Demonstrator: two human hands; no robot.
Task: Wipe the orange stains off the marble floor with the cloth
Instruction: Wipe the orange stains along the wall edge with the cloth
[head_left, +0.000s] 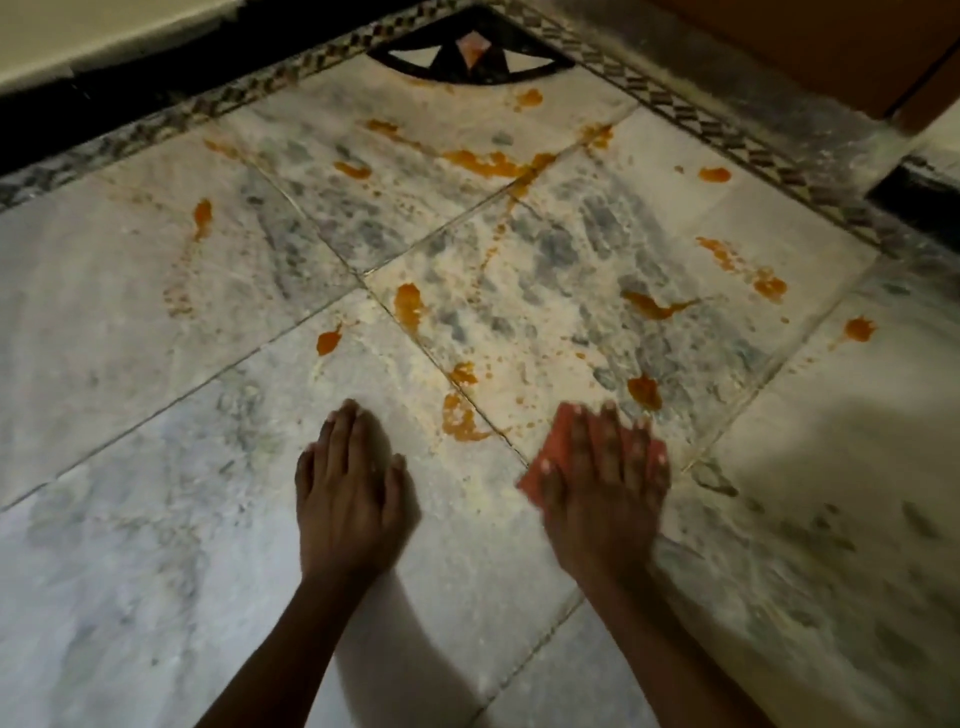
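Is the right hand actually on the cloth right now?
Touching. In the head view the right hand lies flat, fingers spread, on top of the red cloth, pressing it to the marble floor; cloth edges show around the fingers.

Home interior: marble floor (156, 545) with inlaid mosaic border (691, 124)

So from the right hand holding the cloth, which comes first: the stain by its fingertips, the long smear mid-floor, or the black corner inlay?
From the right hand, in the head view:
1. Stain by its fingertips, just ahead.
2. Long smear, mid-floor, farther ahead.
3. Black corner inlay, at the far corner.
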